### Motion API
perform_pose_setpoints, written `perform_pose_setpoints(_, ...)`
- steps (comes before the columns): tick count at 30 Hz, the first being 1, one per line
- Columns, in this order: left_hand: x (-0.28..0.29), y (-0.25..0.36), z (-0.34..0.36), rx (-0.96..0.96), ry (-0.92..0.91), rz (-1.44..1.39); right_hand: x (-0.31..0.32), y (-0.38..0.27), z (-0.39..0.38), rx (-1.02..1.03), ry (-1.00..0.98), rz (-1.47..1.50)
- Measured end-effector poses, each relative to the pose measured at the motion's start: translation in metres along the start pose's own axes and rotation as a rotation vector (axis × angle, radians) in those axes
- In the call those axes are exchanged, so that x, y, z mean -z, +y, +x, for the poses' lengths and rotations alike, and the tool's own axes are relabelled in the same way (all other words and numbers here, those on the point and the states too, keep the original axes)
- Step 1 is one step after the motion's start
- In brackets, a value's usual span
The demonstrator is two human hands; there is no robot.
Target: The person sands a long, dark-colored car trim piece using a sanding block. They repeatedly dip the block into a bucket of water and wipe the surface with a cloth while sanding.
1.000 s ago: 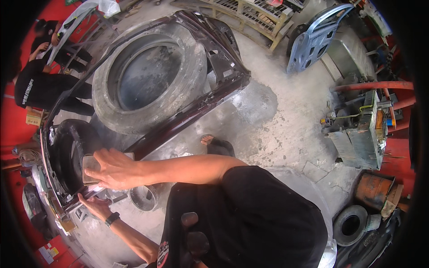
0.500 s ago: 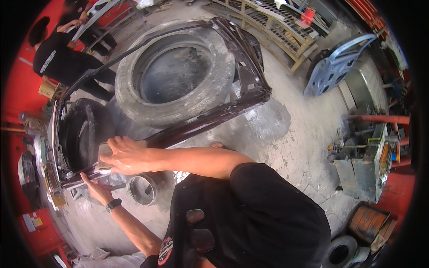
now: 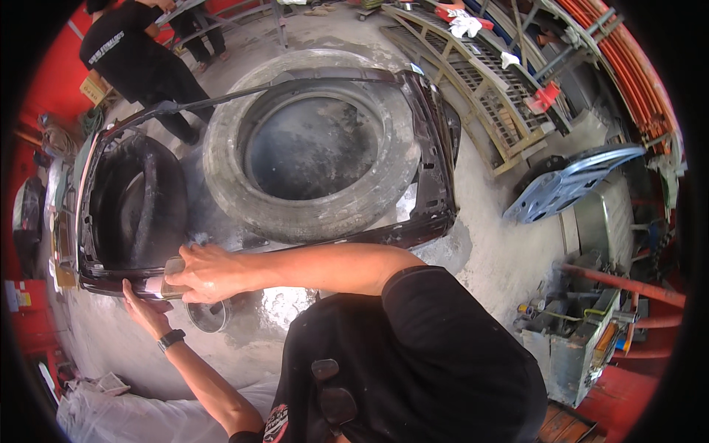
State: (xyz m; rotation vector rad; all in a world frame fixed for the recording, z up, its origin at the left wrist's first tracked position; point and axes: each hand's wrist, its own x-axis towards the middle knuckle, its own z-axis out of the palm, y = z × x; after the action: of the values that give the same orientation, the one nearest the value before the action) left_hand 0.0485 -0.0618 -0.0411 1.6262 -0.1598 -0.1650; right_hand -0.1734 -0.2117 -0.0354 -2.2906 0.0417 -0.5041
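My right hand grips a beige rectangular block on the lower rail of a dark maroon car-body frame, over a pale patch at its left part. My left hand, with a watch on the wrist, holds the outer edge of that rail just below the block. A large grey, dusty tyre lies within the frame's outline, and a smaller black tyre sits at the left. A metal bucket is partly visible beneath my hands.
Two people in black are at a metal stand at upper left. A metal rack is at upper right; a blue door panel and metal equipment with red tubing stand at right. Clear plastic sheeting lies lower left.
The view has swung, so the frame looks more level and the rack shows more. My right hand with the block and my left hand on the rail keep much the same positions on the frame.
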Motion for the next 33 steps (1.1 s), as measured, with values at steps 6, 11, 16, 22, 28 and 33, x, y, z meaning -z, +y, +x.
perform_pose_setpoints(6,-0.003,-0.022,0.008,0.047,0.004,-0.128,-0.008,0.038,0.019,-0.073,-0.044,0.112)
perform_pose_setpoints(11,0.013,-0.045,0.03,-0.274,0.226,-0.036,0.063,0.012,-0.005,-0.23,-0.357,0.094)
perform_pose_setpoints(16,0.005,-0.053,0.018,-0.114,0.213,-0.274,0.063,0.016,-0.02,-0.178,-0.139,0.145)
perform_pose_setpoints(22,-0.007,-0.043,0.004,-0.134,0.217,-0.298,0.034,0.013,-0.002,0.035,-0.199,0.076)
perform_pose_setpoints(28,-0.011,-0.046,0.002,-0.117,0.214,-0.339,0.007,0.027,0.058,-0.103,-0.184,0.1)
perform_pose_setpoints(33,-0.012,-0.037,-0.003,-0.089,0.225,-0.384,0.028,0.011,-0.008,0.129,-0.198,-0.042)
